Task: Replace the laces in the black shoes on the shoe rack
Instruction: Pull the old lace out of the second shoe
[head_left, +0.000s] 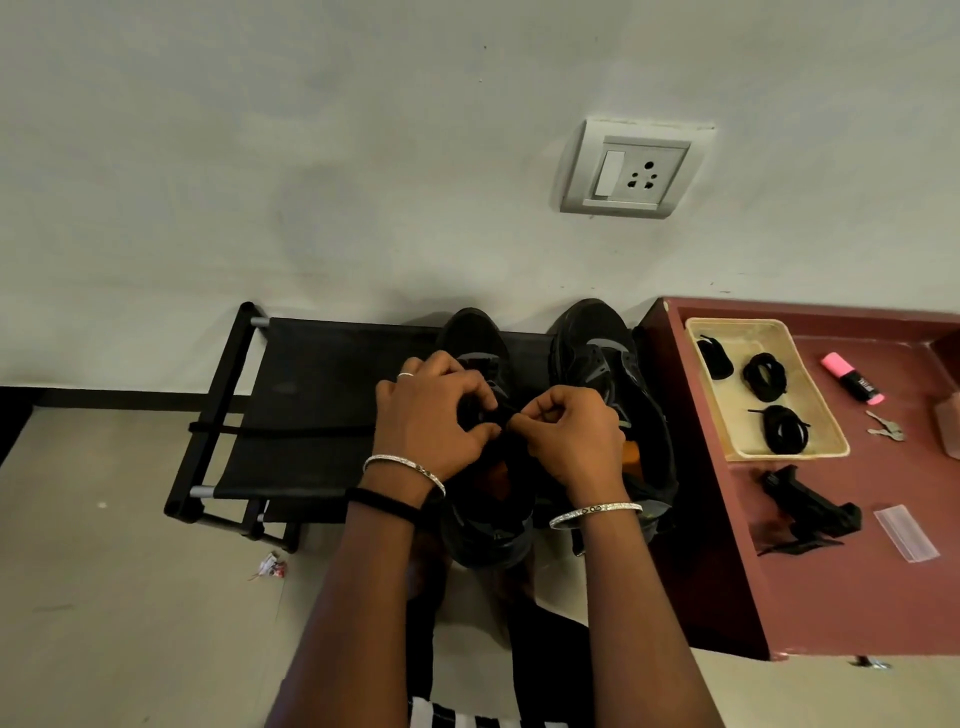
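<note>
On the top tier of a low black tube-framed shoe rack with a dark fabric shelf (311, 374), set against the pale wall: 2 black sports shoes, toes to the wall. Over the black shoe on the left of the pair (475, 332), both hands close together, knuckles almost meeting above its tongue.

Left hand (428, 415): fingers curled, thumb and forefinger pinching a black lace (501, 413) over the middle of the shoe. Thin silver ring on 1 finger, silver bangle and black band at the wrist.

Right hand (569, 431): fingers likewise curled, tips pinching the same lace just beside the left thumb. Silver bangle at the wrist. Path of the lace through the eyelets: too dark to tell.

Just beside, to the right, the other black shoe with grey side panels (592, 348), touched by neither hand.

Right of the rack, close against it, a maroon low table (831, 587). On it, a shallow cream plastic tray (737, 415) holding 3 coiled bundles of black laces (764, 375). Near the tray:
- a pink highlighter with a black middle (852, 378)
- 2 small silver keys (883, 427)
- a black plastic clamp-like holder (810, 512)
- a clear plastic strip (906, 532)

On the wall above the shoes, a grey socket plate with 1 white switch (634, 169). On the pale floor left of the forearms, a small crumpled red-and-white wrapper (271, 565).
</note>
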